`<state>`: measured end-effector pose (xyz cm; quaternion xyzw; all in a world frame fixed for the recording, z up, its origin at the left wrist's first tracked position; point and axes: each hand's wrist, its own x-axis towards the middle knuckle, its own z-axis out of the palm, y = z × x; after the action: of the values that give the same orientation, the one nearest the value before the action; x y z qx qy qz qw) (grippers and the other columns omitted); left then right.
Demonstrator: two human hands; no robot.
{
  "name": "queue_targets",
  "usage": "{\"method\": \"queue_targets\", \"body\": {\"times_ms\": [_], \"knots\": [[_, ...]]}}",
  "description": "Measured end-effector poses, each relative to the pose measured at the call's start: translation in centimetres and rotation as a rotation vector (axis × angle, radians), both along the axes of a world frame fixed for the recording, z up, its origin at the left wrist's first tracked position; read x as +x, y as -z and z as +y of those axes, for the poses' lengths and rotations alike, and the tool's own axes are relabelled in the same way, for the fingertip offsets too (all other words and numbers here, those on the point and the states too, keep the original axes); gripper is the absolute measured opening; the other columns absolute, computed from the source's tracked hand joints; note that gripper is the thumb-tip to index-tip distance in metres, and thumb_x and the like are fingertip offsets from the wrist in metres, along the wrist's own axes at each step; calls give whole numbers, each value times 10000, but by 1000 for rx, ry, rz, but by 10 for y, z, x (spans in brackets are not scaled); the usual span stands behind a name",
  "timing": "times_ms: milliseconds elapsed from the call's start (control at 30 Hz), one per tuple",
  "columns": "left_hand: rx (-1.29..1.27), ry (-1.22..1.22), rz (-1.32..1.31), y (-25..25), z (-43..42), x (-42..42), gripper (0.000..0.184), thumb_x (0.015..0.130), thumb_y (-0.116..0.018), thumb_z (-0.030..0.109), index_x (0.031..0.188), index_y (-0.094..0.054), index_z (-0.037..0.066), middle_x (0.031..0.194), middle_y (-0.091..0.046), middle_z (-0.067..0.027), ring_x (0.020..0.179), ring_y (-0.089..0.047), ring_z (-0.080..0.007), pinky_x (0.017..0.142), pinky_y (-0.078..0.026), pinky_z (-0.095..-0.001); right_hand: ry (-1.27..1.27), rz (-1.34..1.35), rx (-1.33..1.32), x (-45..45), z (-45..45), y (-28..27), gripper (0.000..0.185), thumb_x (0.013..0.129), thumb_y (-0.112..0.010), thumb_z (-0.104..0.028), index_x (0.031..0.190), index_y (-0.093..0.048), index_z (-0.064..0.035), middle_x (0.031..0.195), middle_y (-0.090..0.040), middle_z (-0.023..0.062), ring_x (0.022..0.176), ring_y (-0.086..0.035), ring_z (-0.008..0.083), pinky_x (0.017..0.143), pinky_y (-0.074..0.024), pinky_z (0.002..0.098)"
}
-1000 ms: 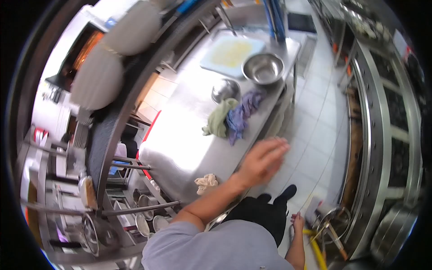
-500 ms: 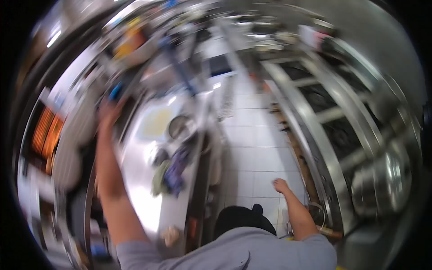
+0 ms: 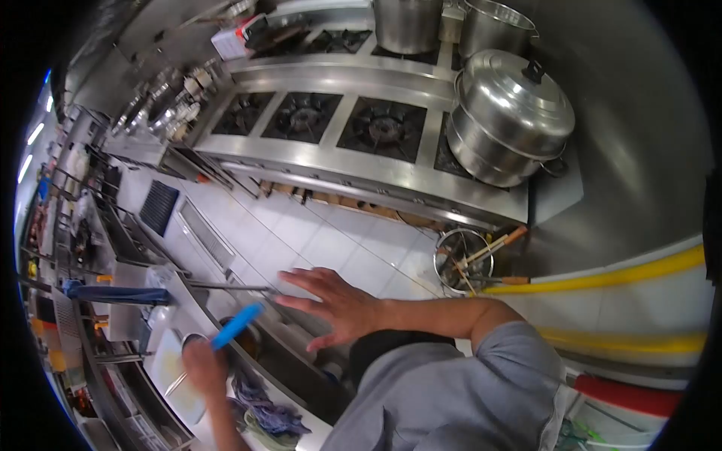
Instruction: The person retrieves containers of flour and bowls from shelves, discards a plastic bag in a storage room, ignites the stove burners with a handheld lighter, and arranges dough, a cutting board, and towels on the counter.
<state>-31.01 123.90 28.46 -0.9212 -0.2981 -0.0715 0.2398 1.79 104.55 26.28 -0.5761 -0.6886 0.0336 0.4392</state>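
My left hand (image 3: 203, 368) is closed around a blue-handled tool (image 3: 238, 325). Its handle points up toward the right, and a thin metal end shows below the fist; its exact kind is unclear. Fingers spread, my right hand (image 3: 338, 304) is held in the air just right of the blue handle, touching nothing. Beneath my left hand lies a pale cutting board (image 3: 169, 368) on the steel counter. The rim of a round metal container is partly hidden behind that hand. Crumpled purple and green cloths (image 3: 267, 412) lie on the counter beside my left forearm.
Across the tiled aisle (image 3: 331, 244) stands a gas range (image 3: 380, 129) bearing a large lidded steamer pot (image 3: 511, 113). A wire strainer (image 3: 460, 259) with wooden-handled tools is near the floor by its end. A blue cloth (image 3: 120, 294) hangs at the left.
My view has swung right toward the range. My left hand has come back from the far left side with the blue-handled tool. My right hand has risen, fingers spread.
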Motion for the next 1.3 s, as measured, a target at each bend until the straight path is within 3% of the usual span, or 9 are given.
{"method": "queue_targets", "body": {"times_ms": [167,233,333,400,700,1000,1100,1133,1300], "knots": [[-374,545,-175,71,-60,210,476,883,-648,368,1307,-563,170,1263,-597,-150,1086,-594,-309,920,-475,-488,-139,417,-868,49,-14,68,500,849,-636,-212,1311,-471,-114,761,-648,156,785,-662,368,712,-524,454],[-226,680,-318,51,-67,230,483,908,-659,379,1320,-582,138,1228,-626,-177,1079,-612,-304,900,-485,-477,194,695,-661,83,-58,134,447,869,-630,-94,1257,-409,-115,805,-636,79,735,-651,210,601,-505,370],[-747,516,-461,94,-76,238,658,846,-725,262,1437,-453,167,1561,-260,-221,1391,-318,-445,1134,-329,-506,993,1008,-624,165,-119,192,356,926,-608,-99,1203,-389,-142,831,-589,50,619,-553,116,458,-443,287],[-1309,313,-538,141,-79,235,653,835,-748,222,1419,-464,150,1542,-281,-239,1368,-348,-459,1115,-351,-518,1012,1169,-405,227,-151,223,322,929,-613,-127,1184,-418,-142,801,-545,47,589,-529,128,457,-446,282],[-1393,171,-216,265,-52,263,516,841,-754,260,1281,-565,67,1362,-503,-219,1085,-611,-414,975,-478,-488,797,2123,99,384,-129,287,221,993,-568,-298,1071,-396,-184,683,-460,37,453,-410,99,353,-286,219],[-2396,-540,-802,411,-98,518,433,968,-596,335,1248,-592,4,1074,-675,-73,894,-612,-135,803,-499,-279,1157,1938,-94,373,-125,267,209,993,-581,-247,1087,-396,-225,682,-460,33,445,-392,88,341,-279,216],[-1912,-309,-404,457,-138,608,570,826,-681,272,1297,-536,-15,1160,-668,-202,1059,-647,-340,886,-518,-396,1167,1970,-192,372,-123,251,181,997,-578,-215,1099,-429,-223,678,-459,25,443,-386,78,340,-279,209],[-1700,-82,-640,475,-160,628,452,786,-654,180,1160,-597,-68,1016,-660,-310,1012,-635,-451,876,-527,-463,1160,1943,-202,369,-112,242,168,1000,-575,-198,1106,-447,-223,673,-456,17,438,-378,73,338,-277,205],[-1625,-95,-392,496,-185,664,225,785,-665,205,921,-715,33,993,-700,-211,973,-669,-367,884,-547,-430,1195,1807,-300,363,-117,244,211,996,-572,-136,1184,-508,-208,688,-452,12,405,-324,61,313,-240,195]]}}
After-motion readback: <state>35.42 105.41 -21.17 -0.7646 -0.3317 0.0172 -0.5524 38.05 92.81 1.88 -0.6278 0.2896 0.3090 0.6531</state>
